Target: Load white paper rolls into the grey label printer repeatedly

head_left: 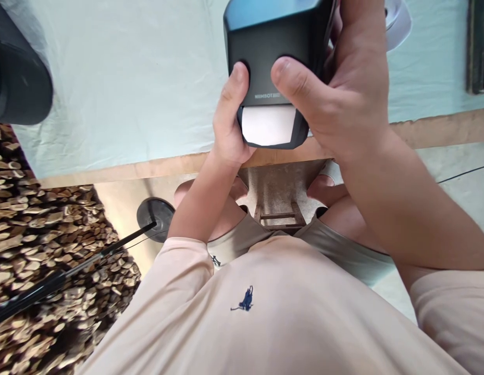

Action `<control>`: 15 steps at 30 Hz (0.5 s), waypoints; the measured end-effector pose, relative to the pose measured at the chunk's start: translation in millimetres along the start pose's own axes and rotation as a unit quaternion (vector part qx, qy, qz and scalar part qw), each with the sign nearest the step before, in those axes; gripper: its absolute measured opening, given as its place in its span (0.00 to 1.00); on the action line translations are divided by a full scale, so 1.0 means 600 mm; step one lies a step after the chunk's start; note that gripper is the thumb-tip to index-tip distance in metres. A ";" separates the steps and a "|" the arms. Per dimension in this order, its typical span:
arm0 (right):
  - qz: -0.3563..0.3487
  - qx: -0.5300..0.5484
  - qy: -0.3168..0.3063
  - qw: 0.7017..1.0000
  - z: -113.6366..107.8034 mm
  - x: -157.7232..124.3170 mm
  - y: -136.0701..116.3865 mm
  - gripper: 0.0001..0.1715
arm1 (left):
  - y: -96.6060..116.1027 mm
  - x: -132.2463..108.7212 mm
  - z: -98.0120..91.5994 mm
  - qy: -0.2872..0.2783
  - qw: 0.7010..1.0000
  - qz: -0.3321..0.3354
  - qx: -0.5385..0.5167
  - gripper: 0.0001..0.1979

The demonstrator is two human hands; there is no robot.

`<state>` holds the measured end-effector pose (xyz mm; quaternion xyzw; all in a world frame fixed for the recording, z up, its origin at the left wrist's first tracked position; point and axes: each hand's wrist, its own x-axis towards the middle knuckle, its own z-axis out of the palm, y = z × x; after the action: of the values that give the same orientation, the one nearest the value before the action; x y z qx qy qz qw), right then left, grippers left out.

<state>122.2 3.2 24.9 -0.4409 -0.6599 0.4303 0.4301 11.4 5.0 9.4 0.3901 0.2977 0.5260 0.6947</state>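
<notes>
Both hands grip a small black printer (273,47), held just above the near edge of a cloth-covered table (128,78).

The table's pale cloth spreads behind the printer, and its bare wooden edge (148,169) runs just below. Lower left of the printer lies a wood-slice patterned floor covering (38,239), crossed by a black rod (70,271) on a round base. The right hand (343,88) wraps the printer's right side with its thumb pressed on the front. The left hand (230,125) cups the lower left corner, thumb laid up the face. The printer looks like a rigid, smooth plastic box, probably light but slippery. It seems best held by its flat sides, clear of the white paper (268,125) in its slot, which would crease easily.
</notes>
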 end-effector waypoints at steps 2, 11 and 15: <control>0.000 0.024 0.014 1.000 0.003 0.002 -0.001 0.34 | -0.001 -0.001 0.000 -0.012 1.000 -0.005 -0.003 0.16; 0.032 0.020 0.042 0.998 0.000 0.002 0.007 0.37 | -0.004 -0.003 0.008 0.033 0.997 -0.062 0.025 0.13; 0.056 -0.012 0.078 0.995 -0.011 0.002 -0.001 0.34 | 0.003 -0.002 0.000 0.021 0.998 -0.066 -0.012 0.15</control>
<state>127.9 5.6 27.4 -0.5142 -0.6038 0.4104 0.4500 10.2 4.0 11.0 0.3503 0.3304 0.4908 0.7261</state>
